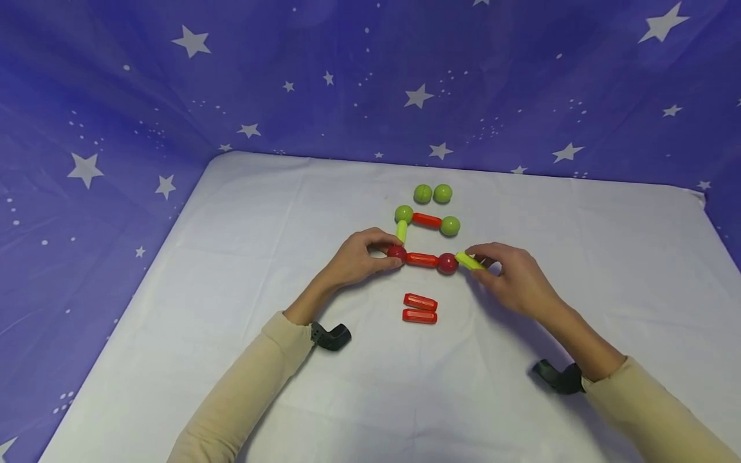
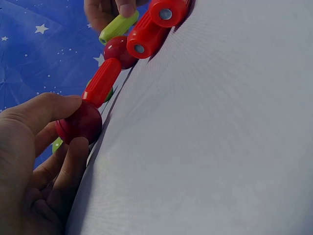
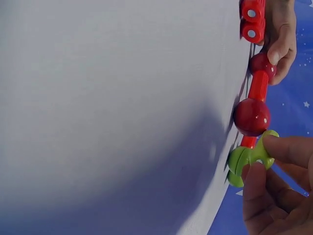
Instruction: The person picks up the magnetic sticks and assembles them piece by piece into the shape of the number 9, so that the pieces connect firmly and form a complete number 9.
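Note:
My left hand [image 1: 360, 258] pinches a red ball [image 2: 80, 125] between thumb and fingers. A red rod [image 1: 422, 260] joins this ball to a second red ball [image 1: 448, 263] on its right. In my right hand [image 1: 514, 276] I pinch a yellow-green rod [image 1: 469, 261], its near end at the second red ball; whether they touch I cannot tell. Another yellow-green rod [image 1: 401, 232] runs from the held ball up to a green ball [image 1: 404, 214]. From there a red rod [image 1: 427, 220] leads to a green ball [image 1: 450, 226] on the right.
Two loose green balls, a left one [image 1: 423, 193] and a right one [image 1: 442, 193], lie behind the joined pieces. Nearer me are two red rods, one [image 1: 420, 301] just behind the other [image 1: 419, 316]. A white cloth [image 1: 278, 212] covers the table, with a blue starry backdrop [image 1: 347, 83] behind.

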Available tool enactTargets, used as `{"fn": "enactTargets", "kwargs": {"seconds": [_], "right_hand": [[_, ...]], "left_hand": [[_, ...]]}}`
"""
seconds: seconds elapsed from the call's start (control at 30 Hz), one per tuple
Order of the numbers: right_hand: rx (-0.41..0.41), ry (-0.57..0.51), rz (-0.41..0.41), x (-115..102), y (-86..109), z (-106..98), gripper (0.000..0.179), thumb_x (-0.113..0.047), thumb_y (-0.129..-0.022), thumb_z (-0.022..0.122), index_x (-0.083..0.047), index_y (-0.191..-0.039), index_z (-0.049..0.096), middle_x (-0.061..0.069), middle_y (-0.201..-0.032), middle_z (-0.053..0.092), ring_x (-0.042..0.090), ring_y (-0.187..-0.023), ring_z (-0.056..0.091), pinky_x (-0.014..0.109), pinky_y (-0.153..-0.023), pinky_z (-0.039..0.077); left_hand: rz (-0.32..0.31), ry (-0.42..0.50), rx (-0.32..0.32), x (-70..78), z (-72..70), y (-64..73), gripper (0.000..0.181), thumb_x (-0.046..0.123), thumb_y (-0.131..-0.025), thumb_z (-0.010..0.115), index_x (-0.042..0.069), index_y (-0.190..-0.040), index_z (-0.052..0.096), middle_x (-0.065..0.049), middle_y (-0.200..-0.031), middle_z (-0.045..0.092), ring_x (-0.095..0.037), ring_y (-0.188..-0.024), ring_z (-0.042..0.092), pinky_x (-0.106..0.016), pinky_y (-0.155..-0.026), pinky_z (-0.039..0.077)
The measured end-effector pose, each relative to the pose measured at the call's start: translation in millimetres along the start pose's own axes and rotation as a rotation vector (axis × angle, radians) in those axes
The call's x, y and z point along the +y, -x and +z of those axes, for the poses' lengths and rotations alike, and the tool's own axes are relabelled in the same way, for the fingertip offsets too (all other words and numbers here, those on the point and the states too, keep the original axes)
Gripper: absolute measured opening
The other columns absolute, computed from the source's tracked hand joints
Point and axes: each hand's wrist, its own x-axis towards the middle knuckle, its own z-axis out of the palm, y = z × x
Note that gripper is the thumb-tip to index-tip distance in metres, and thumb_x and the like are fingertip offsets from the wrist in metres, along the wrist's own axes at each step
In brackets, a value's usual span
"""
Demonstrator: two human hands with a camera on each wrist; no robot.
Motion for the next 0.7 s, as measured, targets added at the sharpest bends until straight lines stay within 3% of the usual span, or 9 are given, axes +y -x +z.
{"fn": "enactTargets", "kwargs": {"seconds": [0.13, 0.37, 0.6, 0.7], "right_hand": [[-0.017, -0.007, -0.020, 1.2, -5.1, 1.1, 0.053, 0.003, -0.087, 0.070, -0.004, -0.137, 0.057, 0.014, -0.112, 0.068, 0.028, -0.095, 0.062, 0.047, -0.080, 0.052], [0.011, -0.035, -0.077, 1.0, -23.0, 2.9, 0.044, 0.007, -0.088, 0.064, -0.005, -0.130, 0.064, 0.012, -0.104, 0.067, 0.026, -0.089, 0.059, 0.041, -0.073, 0.048], [-0.015, -0.081, 0.010, -3.6, -34.9, 4.7, 0.045, 0.003, -0.090, 0.065, -0.005, -0.134, 0.057, 0.018, -0.106, 0.065, 0.034, -0.097, 0.061, 0.049, -0.082, 0.050], [-0.019, -0.116, 0.046, -3.3, -38.2, 4.7, 0.046, 0.002, -0.090, 0.066, -0.003, -0.134, 0.055, 0.021, -0.108, 0.064, 0.036, -0.098, 0.062, 0.048, -0.080, 0.053]], "left_hand": [[-0.004, -0.004, 0.000, 0.7, 0.2, -0.4, 0.032, 0.021, -0.084, 0.080, 0.012, -0.113, 0.072, 0.003, -0.103, 0.065, -0.013, -0.096, 0.058, -0.034, -0.088, 0.045], [0.007, -0.010, 0.001, -1.0, 1.4, -0.7, 0.031, 0.021, -0.084, 0.080, 0.012, -0.113, 0.072, 0.003, -0.103, 0.065, -0.013, -0.095, 0.058, -0.033, -0.087, 0.045], [0.011, -0.010, 0.006, -2.2, 0.9, -0.8, 0.032, 0.022, -0.084, 0.080, 0.013, -0.113, 0.073, 0.004, -0.103, 0.065, -0.013, -0.096, 0.059, -0.034, -0.087, 0.045], [0.012, -0.009, 0.006, -2.3, 0.6, -0.8, 0.031, 0.022, -0.084, 0.080, 0.013, -0.113, 0.073, 0.003, -0.103, 0.065, -0.013, -0.096, 0.059, -0.034, -0.087, 0.045]]}}
